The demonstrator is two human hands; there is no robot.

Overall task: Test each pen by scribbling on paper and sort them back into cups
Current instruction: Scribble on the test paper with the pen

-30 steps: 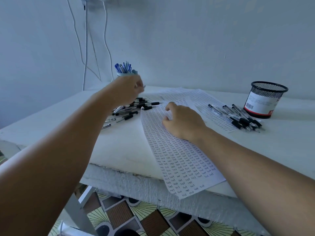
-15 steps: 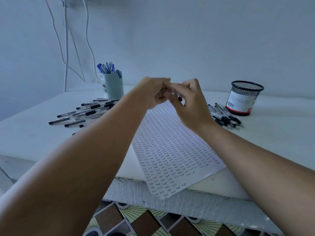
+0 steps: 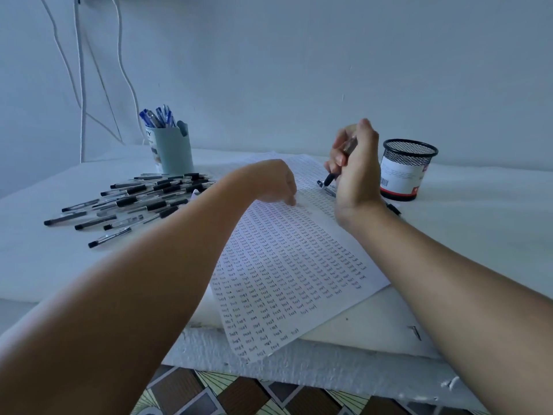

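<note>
Gripping pen (image 3: 338, 166) in right hand (image 3: 354, 172) above far edge of paper (image 3: 293, 265); long axis steeply tilted, dark tip down-left toward sheet. Left hand (image 3: 275, 182) loosely curled, fingertips on paper, holding nothing.

Right hand (image 3: 354, 175) raised with fingers curled; left hand (image 3: 273, 182) lowered, fingers apparently curled.

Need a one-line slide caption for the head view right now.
Right hand holds a pen over the test-filled paper; left hand rests on the sheet.
</note>
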